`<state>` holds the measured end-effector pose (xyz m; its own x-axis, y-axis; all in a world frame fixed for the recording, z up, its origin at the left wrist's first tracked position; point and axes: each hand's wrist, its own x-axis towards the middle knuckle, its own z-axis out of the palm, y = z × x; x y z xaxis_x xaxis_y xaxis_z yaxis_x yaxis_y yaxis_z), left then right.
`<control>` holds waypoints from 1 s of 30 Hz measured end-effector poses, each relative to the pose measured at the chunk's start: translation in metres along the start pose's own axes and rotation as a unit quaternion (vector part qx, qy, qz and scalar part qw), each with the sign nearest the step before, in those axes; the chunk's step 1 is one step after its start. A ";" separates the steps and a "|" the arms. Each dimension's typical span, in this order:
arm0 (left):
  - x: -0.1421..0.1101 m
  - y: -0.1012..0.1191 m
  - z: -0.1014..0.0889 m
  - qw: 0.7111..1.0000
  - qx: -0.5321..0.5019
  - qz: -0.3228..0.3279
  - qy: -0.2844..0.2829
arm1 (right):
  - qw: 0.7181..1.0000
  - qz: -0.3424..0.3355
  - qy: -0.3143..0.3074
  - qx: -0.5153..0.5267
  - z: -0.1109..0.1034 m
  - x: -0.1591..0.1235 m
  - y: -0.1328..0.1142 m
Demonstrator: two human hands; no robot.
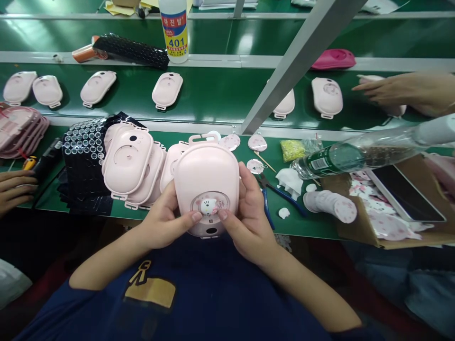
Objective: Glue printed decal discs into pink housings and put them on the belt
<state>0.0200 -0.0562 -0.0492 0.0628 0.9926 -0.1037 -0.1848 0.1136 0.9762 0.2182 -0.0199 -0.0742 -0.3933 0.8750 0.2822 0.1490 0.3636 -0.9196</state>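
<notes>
Both hands hold a pale pink plastic shell (208, 166) in front of my chest. My left hand (168, 220) wraps round its left side, the thumb on the lower face. My right hand (250, 218) grips the right edge, its thumb pressing beside a small white cat-face piece (208, 207). That piece sits in a round recess with a printed disc, between the two thumb tips. My fingers behind the shell are partly hidden. Just left, more pink shells (128, 161) lie stacked on black bubble wrap (85, 156).
Blue-handled pliers (284, 196), a stack of round stickers (330, 203) and a clear bottle (341, 154) lie at right, by a cardboard box (386, 242). A metal post (284, 71) slants across the green bench. Others' hands show at left (16, 189) and right (408, 92).
</notes>
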 end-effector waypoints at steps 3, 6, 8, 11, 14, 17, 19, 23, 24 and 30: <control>-0.001 -0.001 -0.001 1.000 0.017 0.006 0.003 | 1.000 0.009 -0.010 0.018 0.001 -0.001 -0.001; -0.002 -0.002 -0.002 0.999 0.034 0.007 0.006 | 0.999 0.017 -0.023 0.042 0.001 -0.001 -0.001; -0.002 -0.002 -0.002 0.999 0.040 0.007 0.006 | 0.998 0.013 -0.025 0.047 0.001 -0.001 -0.002; -0.002 -0.001 -0.001 0.999 0.046 0.006 0.010 | 0.999 0.012 -0.029 0.043 0.001 -0.002 -0.002; 0.000 0.001 0.000 0.999 0.048 -0.003 0.015 | 0.999 0.016 -0.026 0.039 0.002 -0.002 -0.002; 0.001 0.002 0.001 0.999 0.045 0.000 0.014 | 0.999 0.008 -0.019 0.042 0.003 -0.002 -0.002; 0.002 0.001 0.002 0.999 0.043 0.005 0.014 | 0.999 -0.001 -0.016 0.033 0.003 -0.001 -0.002; 0.004 0.001 0.004 0.999 0.043 -0.011 0.028 | 1.000 -0.009 -0.014 0.000 0.003 0.000 -0.005; 0.005 0.002 0.004 0.998 0.044 -0.015 0.033 | 1.000 -0.011 -0.012 -0.005 0.003 0.000 -0.005; 0.010 0.006 0.009 0.998 0.046 -0.010 0.048 | 0.999 -0.027 -0.011 -0.015 0.003 -0.001 -0.006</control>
<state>0.0286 -0.0456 -0.0431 -0.0299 0.9903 -0.1359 -0.0925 0.1327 0.9868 0.2148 -0.0234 -0.0700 -0.4204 0.8472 0.3249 0.1543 0.4196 -0.8945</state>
